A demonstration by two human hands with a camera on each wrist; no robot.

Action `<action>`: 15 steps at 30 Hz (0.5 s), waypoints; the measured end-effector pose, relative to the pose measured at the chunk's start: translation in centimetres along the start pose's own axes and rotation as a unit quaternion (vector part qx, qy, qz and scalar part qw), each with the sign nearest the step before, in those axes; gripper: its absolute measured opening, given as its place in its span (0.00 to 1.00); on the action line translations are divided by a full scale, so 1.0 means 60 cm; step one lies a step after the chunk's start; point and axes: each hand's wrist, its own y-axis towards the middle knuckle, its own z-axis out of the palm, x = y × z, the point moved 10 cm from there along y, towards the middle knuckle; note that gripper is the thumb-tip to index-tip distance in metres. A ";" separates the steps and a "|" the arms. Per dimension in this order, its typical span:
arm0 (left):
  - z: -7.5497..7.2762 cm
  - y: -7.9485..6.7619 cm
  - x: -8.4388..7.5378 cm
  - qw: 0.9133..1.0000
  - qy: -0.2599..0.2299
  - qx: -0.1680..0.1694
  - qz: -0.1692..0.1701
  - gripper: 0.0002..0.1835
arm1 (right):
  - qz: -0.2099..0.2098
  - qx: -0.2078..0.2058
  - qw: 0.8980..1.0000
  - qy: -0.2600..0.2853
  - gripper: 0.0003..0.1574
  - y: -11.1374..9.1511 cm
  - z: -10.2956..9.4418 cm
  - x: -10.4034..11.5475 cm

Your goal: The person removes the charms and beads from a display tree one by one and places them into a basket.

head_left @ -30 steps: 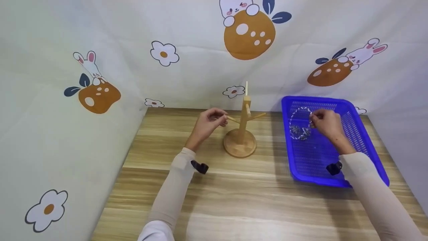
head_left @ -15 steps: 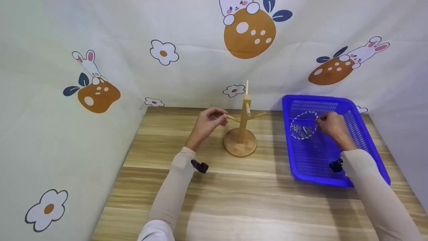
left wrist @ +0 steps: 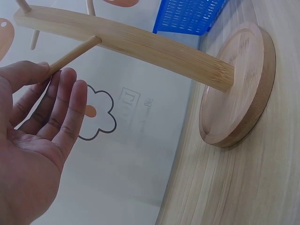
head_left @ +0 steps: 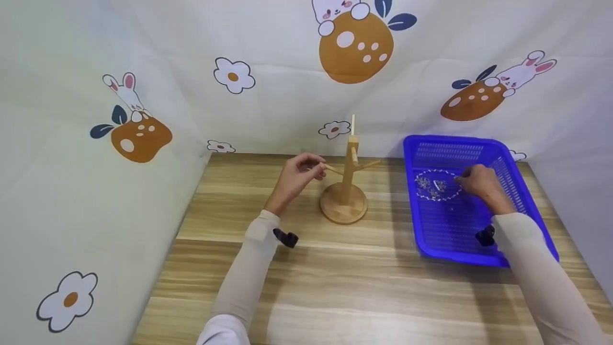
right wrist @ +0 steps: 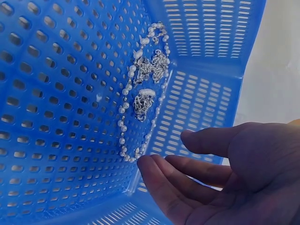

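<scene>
A wooden jewelry stand (head_left: 349, 177) with a round base and several pegs stands upright on the table. My left hand (head_left: 297, 182) pinches the end of its left peg (left wrist: 75, 55) between thumb and index finger, the other fingers extended. A white pearl necklace (right wrist: 123, 128) lies in a wide loop on the floor of the blue basket (head_left: 469, 260). Inside that loop are small heaps of silver chain (right wrist: 142, 104). My right hand (head_left: 483, 184) is in the basket, fingertips right at the loop's near end, with thumb and fingers spread apart and nothing between them.
Blue perforated basket walls (right wrist: 206, 61) rise around the right hand. Behind the wooden table (head_left: 335, 287) hangs a pale cloth (head_left: 278, 105) printed with rabbits, fruit and flowers, close behind the stand and basket.
The right hand has moved slightly right and lowered the pearl necklace from a raised loop to flat in the basket, then let it go. The left hand has stayed at the peg.
</scene>
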 end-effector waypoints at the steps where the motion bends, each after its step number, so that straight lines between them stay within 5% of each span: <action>1: 0.000 0.000 0.000 1.000 0.001 0.000 -0.002 0.10 | 0.001 -0.001 1.000 0.001 0.23 0.000 0.000 0.000; 15: -0.007 -0.004 0.000 1.000 0.010 0.013 -0.010 0.12 | -0.027 -0.055 0.998 0.020 0.20 -0.004 -0.018 0.025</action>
